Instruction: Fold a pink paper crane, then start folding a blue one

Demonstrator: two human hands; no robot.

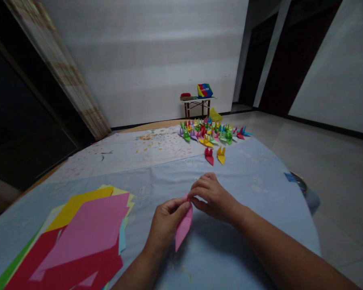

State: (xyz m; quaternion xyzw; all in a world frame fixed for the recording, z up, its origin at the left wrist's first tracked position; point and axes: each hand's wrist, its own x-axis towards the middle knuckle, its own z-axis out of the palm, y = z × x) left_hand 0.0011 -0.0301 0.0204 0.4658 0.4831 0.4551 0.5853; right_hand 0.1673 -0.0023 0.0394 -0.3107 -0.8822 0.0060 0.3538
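Between my two hands, just above the tablecloth, is a narrow pink folded paper (184,227) with a pointed lower end. My left hand (167,219) pinches it along its upper left side, thumb on top. At the paper's top tip, the thumb and fingers of my right hand (210,197) are pressed together on it. The fingers partly cover that upper tip, so its exact folds are hidden. Straight beyond my hands stand a red paper crane (209,156) and a yellow paper crane (221,155), apart from both hands.
Left of my hands lies a stack of coloured paper sheets (90,225). Many folded cranes (208,131) crowd the table's far right. The round table wears a blue cloth (248,249). Behind it, a small stand (199,99) carries a colourful box (205,91). A stool (313,201) is at right.
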